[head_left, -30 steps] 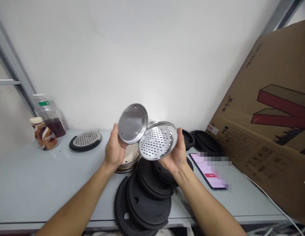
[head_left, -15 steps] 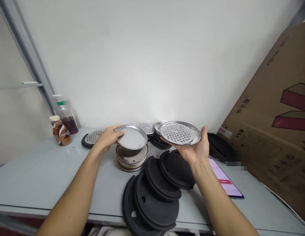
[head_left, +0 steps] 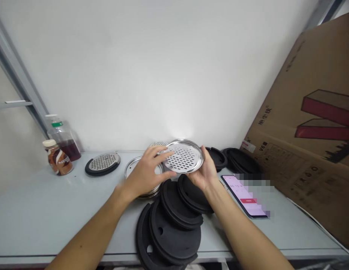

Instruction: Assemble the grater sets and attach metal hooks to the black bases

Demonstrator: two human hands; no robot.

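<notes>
My right hand point(head_left: 204, 170) holds a round perforated metal plate point(head_left: 182, 159) with a shiny raised rim, gripping its right edge with the palm beneath. My left hand point(head_left: 150, 165) is at the plate's left edge, fingers stretched over the rim and thumb apart below; whether it touches is hard to tell. Partly hidden behind that hand stands a stack of round metal dishes point(head_left: 132, 164), a shiny one on top. In front, several black round foam pieces point(head_left: 176, 230) overlap in a fanned row toward the table edge.
A perforated disc in a black holder point(head_left: 103, 163) lies at left. Behind it stand a small brown bottle point(head_left: 58, 159) and a clear bottle with dark liquid point(head_left: 68, 146). At right are a phone point(head_left: 243, 197), more black round pieces point(head_left: 242, 161) and a large leaning cardboard box point(head_left: 304, 150).
My left hand has let go of the plain metal dish, which now appears to top the stack, and moved right to the perforated plate. My right hand brought that plate leftward.
</notes>
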